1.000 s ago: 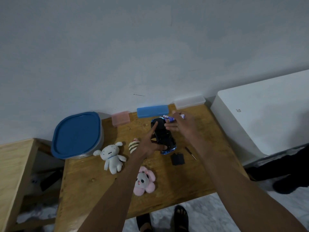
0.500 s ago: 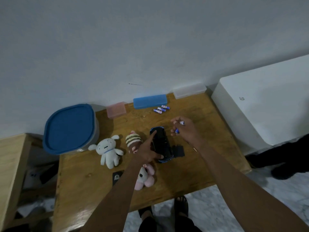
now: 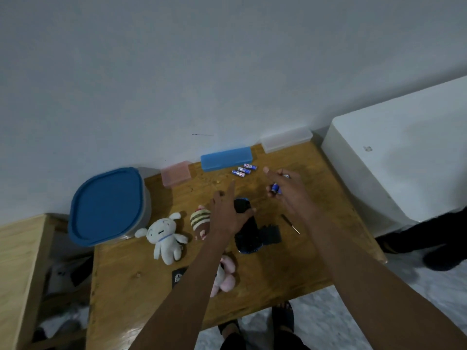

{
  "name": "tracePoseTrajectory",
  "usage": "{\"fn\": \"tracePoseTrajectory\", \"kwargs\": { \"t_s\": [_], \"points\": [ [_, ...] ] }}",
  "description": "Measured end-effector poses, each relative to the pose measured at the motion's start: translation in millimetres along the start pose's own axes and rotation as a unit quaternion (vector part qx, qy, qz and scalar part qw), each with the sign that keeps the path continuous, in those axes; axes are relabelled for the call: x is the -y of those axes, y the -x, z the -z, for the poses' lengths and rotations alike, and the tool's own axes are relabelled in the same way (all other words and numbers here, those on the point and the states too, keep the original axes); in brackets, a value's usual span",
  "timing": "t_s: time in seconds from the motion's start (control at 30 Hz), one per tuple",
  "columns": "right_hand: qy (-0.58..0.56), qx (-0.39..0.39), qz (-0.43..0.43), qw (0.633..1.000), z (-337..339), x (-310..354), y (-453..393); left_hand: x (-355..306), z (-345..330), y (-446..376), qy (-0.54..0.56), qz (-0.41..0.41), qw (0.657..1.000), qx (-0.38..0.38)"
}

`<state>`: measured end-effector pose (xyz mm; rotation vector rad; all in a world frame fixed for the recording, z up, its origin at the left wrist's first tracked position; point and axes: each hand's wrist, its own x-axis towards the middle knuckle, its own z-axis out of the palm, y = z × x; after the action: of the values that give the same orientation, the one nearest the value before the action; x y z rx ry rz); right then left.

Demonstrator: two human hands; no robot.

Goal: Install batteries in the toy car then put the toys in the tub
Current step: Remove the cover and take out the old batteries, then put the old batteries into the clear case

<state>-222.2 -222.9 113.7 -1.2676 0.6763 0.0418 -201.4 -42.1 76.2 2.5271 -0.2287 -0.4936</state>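
Observation:
A black toy car (image 3: 246, 229) lies underside up on the wooden table (image 3: 141, 279). My left hand (image 3: 227, 210) grips its far end, index finger pointing away. My right hand (image 3: 286, 190), just right of the car and above the table, holds a blue battery (image 3: 276, 188) in its curled fingers. Three more blue batteries (image 3: 243, 170) lie near the back of the table. The black battery cover (image 3: 271, 234) lies beside the car on the right, with a thin screwdriver (image 3: 290, 224) further right. The tub (image 3: 108, 205) with a blue lid stands at the back left.
A white plush rabbit (image 3: 165, 237), a striped plush (image 3: 201, 219) and a pink plush (image 3: 226, 274) lie left of and in front of the car. Pink (image 3: 176, 173), blue (image 3: 226, 157) and clear boxes (image 3: 285, 138) line the wall. A white appliance (image 3: 404, 157) stands to the right.
My right hand came back from the batteries by the blue box with one battery and now hovers right of the car. My left hand stays on the car.

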Motion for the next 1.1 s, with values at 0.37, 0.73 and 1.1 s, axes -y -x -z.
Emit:
{"fn": "tracePoseTrajectory", "kwargs": {
  "t_s": [0.37, 0.73, 1.1],
  "points": [
    [0.245, -0.169, 0.125, 0.947, 51.4, 36.3, -76.2, -80.6, -25.9, -98.8, 0.123, -0.060, 0.988, -0.063],
    [0.344, -0.206, 0.168, 0.901, 98.3, 9.1, -193.4, -101.4, -97.9, -199.8, 0.167, -0.052, 0.971, -0.163],
    [0.427, -0.161, 0.185, 0.870, 110.7, -15.1, -243.7, -93.5, -130.7, -240.3, 0.167, -0.045, 0.964, -0.202]
  ]
}}
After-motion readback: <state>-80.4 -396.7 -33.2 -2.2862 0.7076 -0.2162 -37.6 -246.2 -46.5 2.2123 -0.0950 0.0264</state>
